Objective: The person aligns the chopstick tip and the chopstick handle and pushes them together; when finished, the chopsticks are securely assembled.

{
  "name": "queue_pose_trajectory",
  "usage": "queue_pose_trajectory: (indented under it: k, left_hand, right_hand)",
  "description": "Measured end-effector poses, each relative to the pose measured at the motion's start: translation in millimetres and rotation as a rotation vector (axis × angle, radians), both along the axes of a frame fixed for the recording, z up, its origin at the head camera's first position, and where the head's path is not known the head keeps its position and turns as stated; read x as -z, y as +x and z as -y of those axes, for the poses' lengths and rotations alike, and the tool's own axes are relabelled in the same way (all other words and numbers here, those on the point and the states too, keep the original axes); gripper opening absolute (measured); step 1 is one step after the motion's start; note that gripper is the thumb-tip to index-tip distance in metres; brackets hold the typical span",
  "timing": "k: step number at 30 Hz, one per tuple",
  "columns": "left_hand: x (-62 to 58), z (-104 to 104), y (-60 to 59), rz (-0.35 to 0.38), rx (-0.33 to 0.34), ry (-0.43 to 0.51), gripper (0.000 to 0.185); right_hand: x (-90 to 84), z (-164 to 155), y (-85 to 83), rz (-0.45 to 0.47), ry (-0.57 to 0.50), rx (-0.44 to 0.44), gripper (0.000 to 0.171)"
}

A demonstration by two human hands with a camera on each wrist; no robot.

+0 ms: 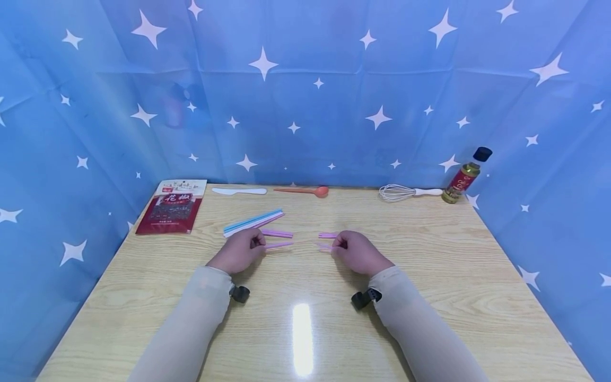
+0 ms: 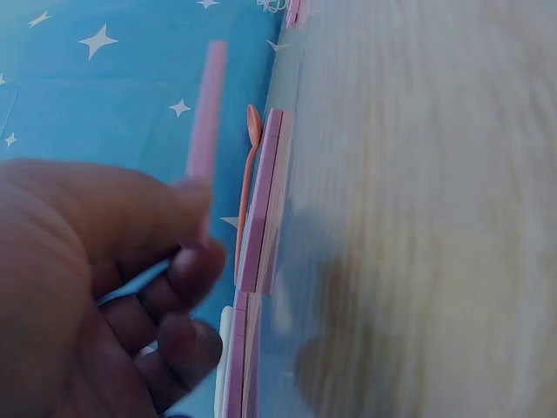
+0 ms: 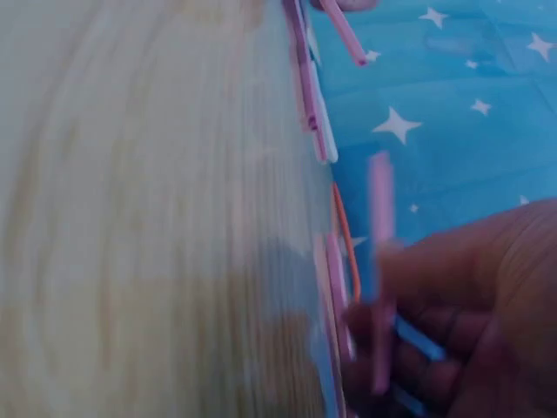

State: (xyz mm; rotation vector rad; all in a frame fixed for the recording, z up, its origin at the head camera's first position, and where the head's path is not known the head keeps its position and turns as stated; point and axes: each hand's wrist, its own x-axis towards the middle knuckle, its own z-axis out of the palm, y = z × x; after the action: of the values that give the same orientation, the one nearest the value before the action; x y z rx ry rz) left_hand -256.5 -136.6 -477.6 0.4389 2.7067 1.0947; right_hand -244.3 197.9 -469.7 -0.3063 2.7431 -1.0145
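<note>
In my left hand (image 1: 241, 250) a slim pink chopstick (image 2: 205, 113) is pinched between thumb and fingertips, its flat end pointing to the right. My right hand (image 1: 357, 251) pinches another pink chopstick (image 3: 383, 200), blurred in the right wrist view, which points left toward the first. A gap separates the two tips. Just beyond the left hand lie more pink chopsticks (image 1: 281, 233), and a further pink pair (image 1: 326, 235) lies beyond the right hand, partly hidden by it. Blue, white and purple chopsticks (image 1: 255, 220) are grouped behind the left hand.
Along the back edge of the wooden table (image 1: 429, 329) lie a white knife (image 1: 238, 191), an orange spoon (image 1: 321, 191) and a whisk (image 1: 396, 193). A red spice packet (image 1: 173, 208) is at the back left; an oil bottle (image 1: 463, 180) stands at the back right.
</note>
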Motion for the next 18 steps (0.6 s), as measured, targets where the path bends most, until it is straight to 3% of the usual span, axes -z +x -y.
queue_pose_trajectory:
  k: [9, 18]
  left_hand:
    - [-2.8, -5, 0.5, -0.025, 0.062, 0.053, 0.003]
    - [-4.8, -9, 4.8, -0.039, 0.091, 0.085, 0.004]
  right_hand:
    - [-2.3, 9, 4.3, -0.069, -0.237, -0.1, 0.005]
    - [-3.1, 15, 7.5, -0.082, -0.278, -0.11, 0.006]
